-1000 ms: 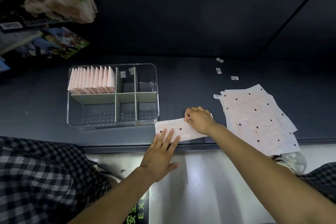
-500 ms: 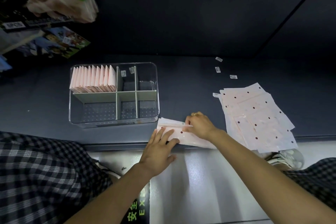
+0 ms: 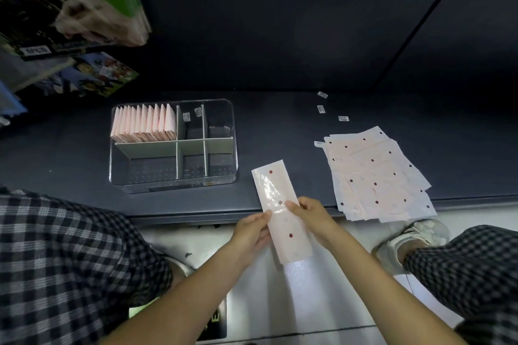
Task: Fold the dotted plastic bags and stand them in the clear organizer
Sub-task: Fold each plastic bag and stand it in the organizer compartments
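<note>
A pink dotted plastic bag, folded into a long narrow strip, points away from me over the front edge of the dark shelf. My left hand pinches its left edge and my right hand pinches its right edge, both near the middle. The clear organizer stands at the left on the shelf. Several folded bags stand upright in its back-left compartment. A loose pile of flat dotted bags lies at the right, hanging slightly over the shelf edge.
Small white labels lie scattered on the dark shelf behind the pile. Boxed goods hang at the upper left. My checked trouser legs flank the hands, and a white shoe is under the pile.
The strip lay sideways on the shelf edge under both hands. It is now lifted and turned lengthwise, pointing away from me, with each hand pinching one side.
</note>
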The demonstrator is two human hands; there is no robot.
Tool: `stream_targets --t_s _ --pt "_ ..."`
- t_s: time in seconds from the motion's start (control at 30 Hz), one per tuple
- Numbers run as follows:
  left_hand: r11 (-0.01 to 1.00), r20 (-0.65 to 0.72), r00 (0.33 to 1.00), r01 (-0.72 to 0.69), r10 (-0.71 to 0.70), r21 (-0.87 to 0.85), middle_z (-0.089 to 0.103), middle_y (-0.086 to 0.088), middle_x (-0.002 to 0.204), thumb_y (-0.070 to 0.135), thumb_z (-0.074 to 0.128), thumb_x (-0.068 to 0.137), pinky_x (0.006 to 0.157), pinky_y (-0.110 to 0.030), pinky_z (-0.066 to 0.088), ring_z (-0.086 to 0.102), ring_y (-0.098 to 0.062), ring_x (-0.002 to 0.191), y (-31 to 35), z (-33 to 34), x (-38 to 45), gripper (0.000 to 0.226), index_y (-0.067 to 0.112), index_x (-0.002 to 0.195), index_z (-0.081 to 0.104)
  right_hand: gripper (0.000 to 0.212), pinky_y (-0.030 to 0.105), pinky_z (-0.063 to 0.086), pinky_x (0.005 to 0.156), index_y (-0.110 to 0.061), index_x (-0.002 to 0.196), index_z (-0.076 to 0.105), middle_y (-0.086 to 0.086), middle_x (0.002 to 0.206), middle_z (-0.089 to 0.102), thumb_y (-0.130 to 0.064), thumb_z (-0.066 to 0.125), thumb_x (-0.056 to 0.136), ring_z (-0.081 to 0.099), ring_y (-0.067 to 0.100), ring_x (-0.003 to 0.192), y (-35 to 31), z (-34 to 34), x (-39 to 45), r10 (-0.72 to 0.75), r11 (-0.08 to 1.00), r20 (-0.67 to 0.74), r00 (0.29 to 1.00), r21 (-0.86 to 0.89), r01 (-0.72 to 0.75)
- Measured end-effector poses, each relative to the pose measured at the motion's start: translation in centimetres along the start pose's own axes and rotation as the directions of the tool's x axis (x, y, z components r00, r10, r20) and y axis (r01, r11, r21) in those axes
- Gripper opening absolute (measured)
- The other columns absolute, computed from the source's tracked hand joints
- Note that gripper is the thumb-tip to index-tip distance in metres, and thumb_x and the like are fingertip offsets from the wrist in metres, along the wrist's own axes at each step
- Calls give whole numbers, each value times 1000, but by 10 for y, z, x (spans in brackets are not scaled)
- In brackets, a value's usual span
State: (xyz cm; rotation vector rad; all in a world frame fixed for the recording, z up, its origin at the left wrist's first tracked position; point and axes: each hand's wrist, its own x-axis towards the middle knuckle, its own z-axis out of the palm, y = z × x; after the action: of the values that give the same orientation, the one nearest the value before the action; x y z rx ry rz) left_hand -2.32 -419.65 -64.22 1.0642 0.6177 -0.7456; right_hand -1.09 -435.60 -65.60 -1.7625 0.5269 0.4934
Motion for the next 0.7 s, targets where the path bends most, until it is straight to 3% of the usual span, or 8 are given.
stream_targets --t_s 0.17,0.3,0.43,0.6,0.7 --pt "999 -14 999 -40 40 20 71 -8 89 6 54 94 58 -21 56 70 -15 72 8 4 -10 13 4 102 64 21 29 50 79 -15 102 52 1 101 63 -31 59 91 62 15 86 0 10 -15 8 991 27 1000 134 -11" --pt "990 41 992 -120 117 70 74 -5 86 6 53 94 62 -25 56 71 -17 74 16 5 -20 16 5 103 66 38 42 51 93 -19 122 46 6 116 64 -45 48 95 64 23 103 -12 22 -28 84 962 80 993 253 -102" --pt "981 63 988 -149 143 122 73 -9 91 12 49 97 64 -32 55 69 -23 79 28 3 -31 16 9 104 63 36 38 51 95 -26 119 55 1 113 68 -49 40 96 66 18 104 -29 28 -43 -12 955 249 969 290 -63" --pt "965 104 977 -204 188 165 74 -6 94 18 44 100 69 -32 55 71 -20 82 47 -2 -42 23 11 102 66 18 29 55 73 -14 106 64 6 102 72 -22 51 97 69 18 88 -47 20 -51 -107 964 86 991 253 82" --pt "919 70 957 -291 283 265 74 -6 91 12 52 96 65 -26 54 70 -17 79 58 -6 -46 17 8 97 68 11 30 57 73 -13 96 68 4 94 74 -14 59 91 71 19 85 -54 12 -53 -170 959 41 985 238 155"
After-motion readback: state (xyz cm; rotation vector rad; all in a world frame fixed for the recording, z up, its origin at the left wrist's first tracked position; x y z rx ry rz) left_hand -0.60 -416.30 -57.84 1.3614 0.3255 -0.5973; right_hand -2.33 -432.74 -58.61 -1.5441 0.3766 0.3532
